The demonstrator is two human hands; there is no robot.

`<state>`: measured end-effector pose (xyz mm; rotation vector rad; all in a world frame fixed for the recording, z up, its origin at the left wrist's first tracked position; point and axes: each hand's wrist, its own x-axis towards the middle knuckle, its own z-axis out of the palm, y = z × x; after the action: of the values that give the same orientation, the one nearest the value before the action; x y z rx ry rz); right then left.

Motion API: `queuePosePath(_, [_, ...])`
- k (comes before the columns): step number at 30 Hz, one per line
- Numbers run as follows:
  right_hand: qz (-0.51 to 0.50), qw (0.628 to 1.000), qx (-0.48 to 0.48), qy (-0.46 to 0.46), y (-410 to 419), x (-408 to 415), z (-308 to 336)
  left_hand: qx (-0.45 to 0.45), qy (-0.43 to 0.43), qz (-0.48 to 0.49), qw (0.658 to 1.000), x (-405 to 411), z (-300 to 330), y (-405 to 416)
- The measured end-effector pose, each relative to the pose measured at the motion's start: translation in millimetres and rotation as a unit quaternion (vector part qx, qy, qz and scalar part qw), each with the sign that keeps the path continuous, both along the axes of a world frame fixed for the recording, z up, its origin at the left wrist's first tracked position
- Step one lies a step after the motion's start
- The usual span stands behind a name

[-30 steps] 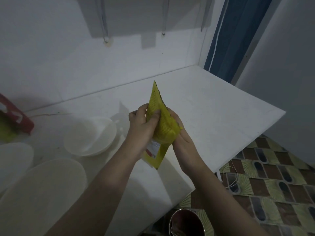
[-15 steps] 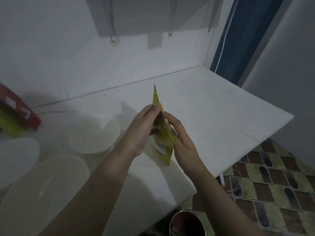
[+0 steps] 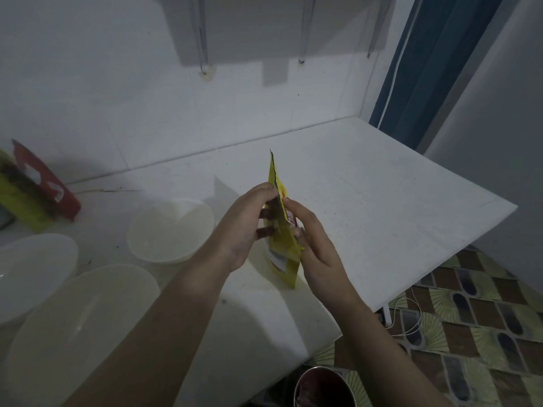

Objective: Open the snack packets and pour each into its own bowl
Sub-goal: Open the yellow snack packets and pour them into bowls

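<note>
A yellow snack packet [image 3: 282, 245] stands upright and edge-on over the white table, its jagged top corner pointing up. My left hand [image 3: 246, 227] grips its left side, fingers curled against it. My right hand [image 3: 311, 245] pinches its right side near the top edge. A white empty bowl [image 3: 170, 230] sits just left of my left hand. Two larger white bowls, one [image 3: 79, 327] at the near left and another [image 3: 32, 271] behind it, lie under my left forearm's side.
A red packet [image 3: 44, 180] and a yellow-green packet [image 3: 20, 201] lean at the far left against the wall. The white table [image 3: 382, 207] extends right to a corner. A metal pot [image 3: 320, 389] stands on the patterned floor below the table edge, near a white cable [image 3: 411, 315].
The packet has turned from broadside to edge-on and sunk lower toward the table. Both hands have shifted their grip toward its top.
</note>
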<state>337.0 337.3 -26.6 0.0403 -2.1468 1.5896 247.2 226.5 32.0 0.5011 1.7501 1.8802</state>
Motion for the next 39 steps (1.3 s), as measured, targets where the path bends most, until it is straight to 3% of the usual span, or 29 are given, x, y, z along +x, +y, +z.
queuePosePath(7, [-0.022,0.999,-0.013,-0.019,-1.6,-3.6,17.7,0.000,0.120,0.027,0.992,4.9,6.9,-6.4])
queuePosePath(11, [-0.096,0.993,-0.054,-0.047,1.1,-19.4,38.5,-0.031,0.261,0.021,0.965,2.7,7.3,-6.6])
queuePosePath(15, [-0.046,0.988,-0.124,-0.076,-0.9,-18.7,51.0,-0.082,0.353,0.020,0.932,8.2,0.8,-7.2])
queuePosePath(23, [-0.007,0.986,-0.123,-0.111,2.6,-1.8,49.7,-0.059,0.317,0.004,0.947,26.1,-4.5,-2.3])
queuePosePath(32, [-0.069,0.994,-0.050,-0.067,3.4,2.3,51.4,-0.071,0.356,0.030,0.931,30.4,-2.7,0.8])
queuePosePath(36, [-0.112,0.990,-0.058,-0.064,14.7,3.0,57.6,-0.047,0.300,0.067,0.951,15.8,0.6,-6.3])
queuePosePath(39, [-0.172,0.983,-0.013,-0.065,17.2,1.8,62.3,-0.033,0.259,0.108,0.959,4.5,-2.3,-12.0])
